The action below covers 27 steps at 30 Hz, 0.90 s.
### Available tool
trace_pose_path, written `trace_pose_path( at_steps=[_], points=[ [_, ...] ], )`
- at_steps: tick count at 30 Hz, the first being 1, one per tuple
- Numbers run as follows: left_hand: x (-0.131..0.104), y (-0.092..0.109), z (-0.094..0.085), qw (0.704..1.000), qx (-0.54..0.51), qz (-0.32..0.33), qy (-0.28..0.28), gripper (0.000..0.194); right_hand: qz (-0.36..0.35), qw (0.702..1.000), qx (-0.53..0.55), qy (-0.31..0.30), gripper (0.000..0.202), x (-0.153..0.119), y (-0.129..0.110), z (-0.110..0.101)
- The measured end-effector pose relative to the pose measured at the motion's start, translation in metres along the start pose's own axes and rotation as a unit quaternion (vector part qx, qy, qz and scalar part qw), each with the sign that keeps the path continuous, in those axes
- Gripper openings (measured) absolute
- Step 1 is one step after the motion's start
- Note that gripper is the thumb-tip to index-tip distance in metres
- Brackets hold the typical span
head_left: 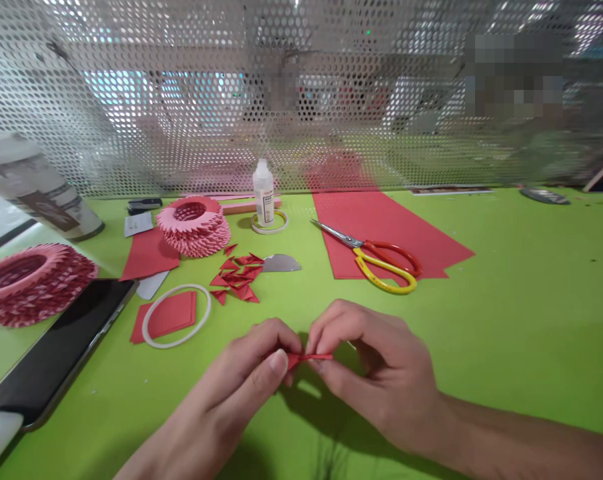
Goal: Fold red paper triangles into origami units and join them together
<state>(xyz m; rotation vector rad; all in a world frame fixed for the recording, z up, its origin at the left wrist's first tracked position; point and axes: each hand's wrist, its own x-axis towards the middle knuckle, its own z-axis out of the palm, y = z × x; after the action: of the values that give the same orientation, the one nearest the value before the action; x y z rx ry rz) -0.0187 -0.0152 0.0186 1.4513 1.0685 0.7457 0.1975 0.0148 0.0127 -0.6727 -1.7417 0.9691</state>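
Between my two hands is a small folded piece of red paper [295, 361], held just above the green table. My left hand [251, 373] pinches its left end between thumb and fingers. At its right end, the fingertips of my right hand [376, 360] close on a thin edge of the same paper. Part of the paper is hidden behind my fingers. Beyond my left hand lies a loose pile of folded red paper triangles [238, 279]. A stack of red paper squares [178, 315] sits to the left, with a white ring [207, 313] lying over it.
Scissors [381, 257] rest on large red paper sheets [381, 213]. A glue bottle [264, 193] stands near the perforated metal screen [181, 120]. Pink folded-paper rings [201, 233], a phone [66, 353] and a cup [36, 187] occupy the left. A grey half-round piece [284, 263] lies behind the triangles.
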Motion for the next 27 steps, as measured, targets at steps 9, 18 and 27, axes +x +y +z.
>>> trace_pose_path(
  at_steps=[9,18,27],
  points=[
    [0.0014,0.0013,0.0009,1.0,0.001,-0.003,-0.005,0.043,0.012,1.0,0.002,0.004,0.012,-0.0003,-0.0008,0.0011],
    [0.0013,0.0041,0.0019,1.0,0.024,-0.001,-0.015,0.046,0.023,0.999,0.018,0.013,0.012,-0.0019,0.0017,0.0031],
    [0.0023,0.0039,0.0032,0.999,0.027,-0.008,-0.026,0.044,0.079,0.996,0.035,0.026,0.013,-0.0025,-0.0007,0.0053]
  ],
)
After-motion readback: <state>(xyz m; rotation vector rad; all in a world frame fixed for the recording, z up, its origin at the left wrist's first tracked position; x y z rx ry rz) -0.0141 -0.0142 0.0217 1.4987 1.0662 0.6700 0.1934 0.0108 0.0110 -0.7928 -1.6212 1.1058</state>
